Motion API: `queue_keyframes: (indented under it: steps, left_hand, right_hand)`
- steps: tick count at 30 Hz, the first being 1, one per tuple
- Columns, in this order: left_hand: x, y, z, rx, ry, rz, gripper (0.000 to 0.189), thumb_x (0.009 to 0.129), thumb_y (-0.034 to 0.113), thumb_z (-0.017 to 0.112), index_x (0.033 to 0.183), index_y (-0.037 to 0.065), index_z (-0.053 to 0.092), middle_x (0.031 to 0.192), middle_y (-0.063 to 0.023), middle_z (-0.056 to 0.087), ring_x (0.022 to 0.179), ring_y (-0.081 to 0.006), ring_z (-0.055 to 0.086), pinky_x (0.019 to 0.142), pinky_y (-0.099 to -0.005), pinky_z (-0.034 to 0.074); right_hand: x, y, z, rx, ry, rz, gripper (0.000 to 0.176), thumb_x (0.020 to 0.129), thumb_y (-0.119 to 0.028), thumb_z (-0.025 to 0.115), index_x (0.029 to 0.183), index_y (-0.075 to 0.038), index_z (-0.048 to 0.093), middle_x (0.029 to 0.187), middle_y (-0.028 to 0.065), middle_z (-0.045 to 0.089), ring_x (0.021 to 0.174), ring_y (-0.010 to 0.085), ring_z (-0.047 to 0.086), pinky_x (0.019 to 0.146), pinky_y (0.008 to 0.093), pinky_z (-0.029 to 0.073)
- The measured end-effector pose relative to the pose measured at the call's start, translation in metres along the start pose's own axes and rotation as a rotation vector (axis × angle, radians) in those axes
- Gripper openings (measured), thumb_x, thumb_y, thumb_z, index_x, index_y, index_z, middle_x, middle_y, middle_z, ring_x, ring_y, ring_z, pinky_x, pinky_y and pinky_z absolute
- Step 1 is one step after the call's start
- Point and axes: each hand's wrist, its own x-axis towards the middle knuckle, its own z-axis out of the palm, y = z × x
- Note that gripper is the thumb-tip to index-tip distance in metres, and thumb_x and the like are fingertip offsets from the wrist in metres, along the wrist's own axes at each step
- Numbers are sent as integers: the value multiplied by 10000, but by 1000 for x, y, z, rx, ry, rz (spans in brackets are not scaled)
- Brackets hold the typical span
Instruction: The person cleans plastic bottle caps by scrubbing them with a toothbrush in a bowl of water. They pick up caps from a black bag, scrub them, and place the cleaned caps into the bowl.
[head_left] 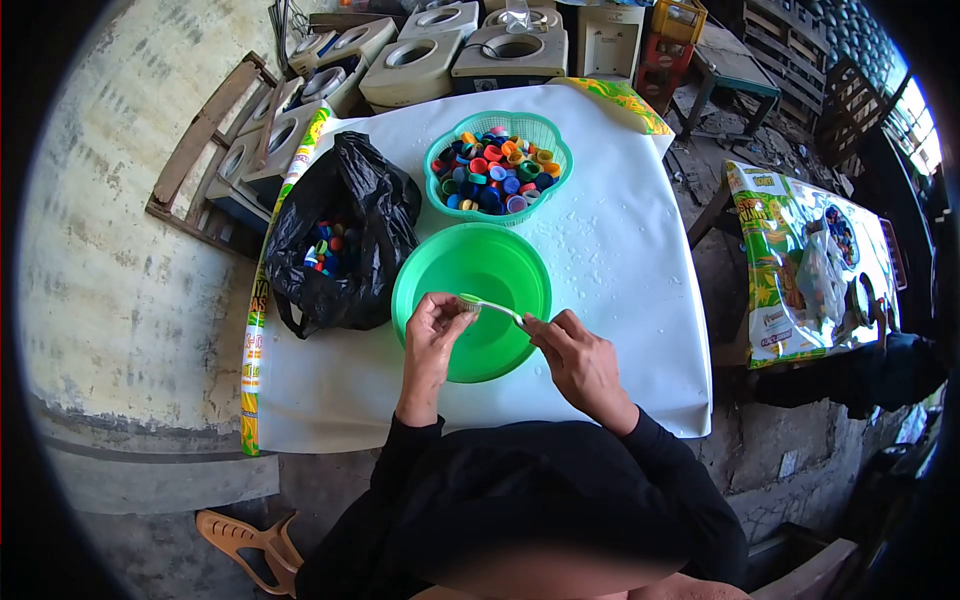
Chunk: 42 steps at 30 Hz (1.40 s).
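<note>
My right hand [582,365] is closed around the handle of a white and green toothbrush [496,306]. The brush head meets the fingertips of my left hand [430,345], which are pinched together; whatever they hold is too small and covered to name. Both hands are over the near part of a green basin [480,262] with what looks like water in it. Behind the basin stands a teal plastic basket [433,185] filled with colourful bottle caps [497,170]. To the left, an open black plastic bag [385,200] has more caps [328,250] inside.
A white sheet with water drops covers the table [630,300]. Old machine housings [510,55] line the back. On the right, another table [785,335] bears a plastic bag and caps, with a person's dark sleeve beside it. An orange chair [250,540] is at lower left.
</note>
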Motion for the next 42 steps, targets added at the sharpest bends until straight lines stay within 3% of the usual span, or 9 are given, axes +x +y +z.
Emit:
queue_keyframes:
  steps: [4,7,13,14,23,26,36,40,42]
  left_hand:
    - [-3,10,7,-44,19,-1,211,905,-9,691,1082,-28,576,1003,-93,648,944,-142,655,882,-272,553]
    - [-2,5,1,-62,22,-29,209,902,-14,693,1076,-23,576,999,-89,645,942,-137,652,884,-270,550]
    - [0,3,-1,-16,9,35,221,904,-2,700,1095,-13,590,964,-70,651,920,-123,646,863,-260,548]
    - [-2,5,1,-15,8,32,221,904,-2,700,1095,-13,590,964,-70,651,920,-123,646,863,-260,548]
    - [2,0,-4,17,-31,77,220,910,-5,687,1112,-26,602,992,-85,663,917,-128,650,852,-253,548]
    - [1,-2,-2,15,6,59,210,902,-12,686,1098,-28,613,1005,-88,663,912,-150,662,849,-287,564]
    - [-2,3,1,-32,17,6,214,896,-13,694,1089,-23,601,1005,-97,658,933,-164,676,851,-285,568]
    - [1,-2,-3,20,-1,46,194,910,-26,678,1087,-26,598,1006,-87,648,919,-143,661,857,-271,571]
    - [-1,0,0,-15,2,16,218,911,-27,674,1114,-27,593,1012,-87,646,918,-141,659,856,-273,572]
  right_hand:
    - [3,2,0,22,147,32,265,924,-149,661,1188,-161,678,842,53,590,626,260,622,492,395,450]
    - [0,-1,0,-14,-5,31,263,923,-146,662,1185,-160,678,841,52,586,628,262,621,494,396,450]
    - [2,-4,-7,73,84,-15,250,930,-152,654,1178,-157,679,851,59,590,613,279,622,501,410,459]
    - [0,-2,-4,2,-6,37,249,931,-147,649,1177,-162,684,856,57,593,633,276,631,499,406,455]
    - [1,8,-3,-163,0,54,255,932,-138,642,1178,-176,697,855,53,593,666,247,644,510,386,458]
    - [1,-2,-4,46,111,12,263,924,-151,658,1183,-177,690,851,50,593,643,257,639,516,392,468]
    - [-2,11,1,-144,-6,75,292,914,-126,649,1197,-189,683,851,51,595,664,251,646,501,393,455]
    - [2,-1,-2,5,107,49,277,917,-120,640,1181,-182,693,838,52,587,647,253,639,500,392,455]
    - [0,-5,-3,-38,-46,59,270,917,-118,635,1174,-170,697,836,58,583,642,261,636,502,395,455]
